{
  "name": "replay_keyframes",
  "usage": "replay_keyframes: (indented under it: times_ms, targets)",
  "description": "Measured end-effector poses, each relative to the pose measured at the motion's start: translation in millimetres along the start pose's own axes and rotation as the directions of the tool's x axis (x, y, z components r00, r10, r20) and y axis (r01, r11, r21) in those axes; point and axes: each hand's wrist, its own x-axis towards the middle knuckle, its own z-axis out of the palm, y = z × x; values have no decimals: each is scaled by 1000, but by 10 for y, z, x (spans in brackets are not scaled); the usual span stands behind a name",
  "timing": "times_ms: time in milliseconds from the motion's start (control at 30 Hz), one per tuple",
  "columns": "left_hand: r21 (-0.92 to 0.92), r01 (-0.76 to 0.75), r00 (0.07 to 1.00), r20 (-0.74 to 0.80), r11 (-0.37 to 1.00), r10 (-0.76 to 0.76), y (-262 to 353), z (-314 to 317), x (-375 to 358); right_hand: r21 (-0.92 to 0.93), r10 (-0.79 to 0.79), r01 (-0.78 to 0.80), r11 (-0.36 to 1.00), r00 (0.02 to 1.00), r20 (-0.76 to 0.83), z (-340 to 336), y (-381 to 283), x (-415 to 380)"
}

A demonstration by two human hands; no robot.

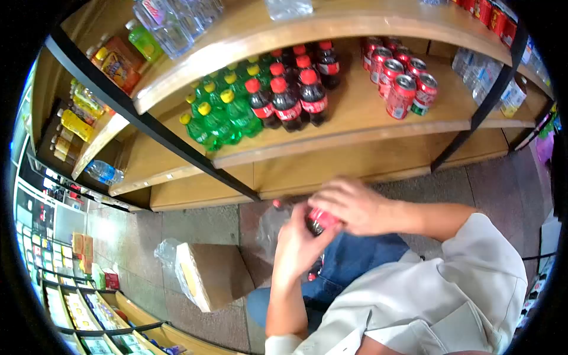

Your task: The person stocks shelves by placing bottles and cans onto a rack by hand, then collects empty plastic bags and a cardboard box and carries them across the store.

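A small dark cola bottle with a red label [323, 219] is held in front of my knees. My left hand [297, 239] wraps around it from the left, thumb along its near side. My right hand [350, 207] closes over its other side, slightly blurred, and hides much of the bottle. Beside my left hand, a clear plastic bag [267, 232] is on the floor, with a red cap [277, 203] showing at its top. Below my wrist, another dark bottle [316, 270] with a red cap is partly hidden by my arm and leg.
Ahead, a wooden shelf [355, 133] carries green bottles [222, 118], cola bottles [288, 106] and red cans [401, 94]. Black posts [171, 139] rise between its sections. On the floor at left stands a cardboard box [222, 272] with clear plastic [168, 253]. Low display racks [89, 310] line the lower left.
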Motion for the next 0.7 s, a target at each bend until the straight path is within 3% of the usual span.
replay_keyframes:
  times_ms: [33, 67, 100, 133, 167, 200, 267, 300, 333, 367, 400, 433, 500, 533, 567, 633, 700]
  targets:
    - [36, -4, 1000, -4, 999, 4, 143, 25, 42, -56, 32, -35, 998, 999, -41, 21, 81, -8]
    - [61, -205, 969, -128, 977, 211, 56, 94, 112, -3, 70, -71, 997, 989, -131, -70, 129, 28]
    - [-74, -8, 999, -44, 997, 5, 253, -59, 112, -22, 30, -39, 999, 944, -329, -57, 270, 9]
    - [-408, -79, 994, -99, 910, 42, 173, -37, 114, 235, 262, -169, 957, 849, -459, -50, 315, 34]
    - [-689, -163, 984, -170, 707, 61, 45, 13, 144, 484, 493, -238, 842, 703, -512, -67, 388, 71]
    - [-713, -137, 989, -131, 687, 62, -129, -54, 129, 651, 585, -159, 742, 627, -514, -88, 592, 121]
    - [-605, -47, 984, -165, 795, -68, -754, 112, 177, 777, 690, -60, 626, 507, -517, -195, 1024, 300]
    - [-424, 86, 976, -146, 901, -162, -1105, 222, 198, 770, 701, -63, 635, 465, -540, -257, 1200, 420]
    - [-112, 174, 972, -138, 978, -189, -1402, 323, 170, 772, 737, -173, 612, 480, -476, -292, 1440, 459]
    - [201, 247, 969, -59, 948, -240, -1822, 440, 127, 762, 769, -282, 583, 494, -405, -313, 1636, 503]
    - [353, 287, 939, 81, 890, -335, -2341, 590, 87, 774, 777, -302, 556, 520, -355, -350, 1720, 562]
    - [343, 304, 934, 79, 889, -350, -2628, 715, 2, 774, 794, -335, 538, 510, -331, -360, 1748, 627]
    - [590, 194, 913, 185, 784, -365, -2941, 897, -131, 750, 770, -326, 575, 525, -363, -273, 2053, 741]
    - [511, 274, 822, 316, 815, -474, -2949, 889, -135, 698, 707, -293, 654, 565, -425, -219, 2248, 784]
    - [493, 297, 810, 323, 818, -489, -2988, 916, -161, 714, 694, -299, 632, 628, -352, -210, 2418, 795]
    - [523, 293, 712, 439, 801, -548, -3071, 1004, -230, 678, 730, -364, 638, 566, -384, -164, 2464, 741]
    - [531, 295, 648, 500, 794, -574, -3216, 1116, -296, 482, 673, -470, 739, 538, -507, -212, 2172, 607]
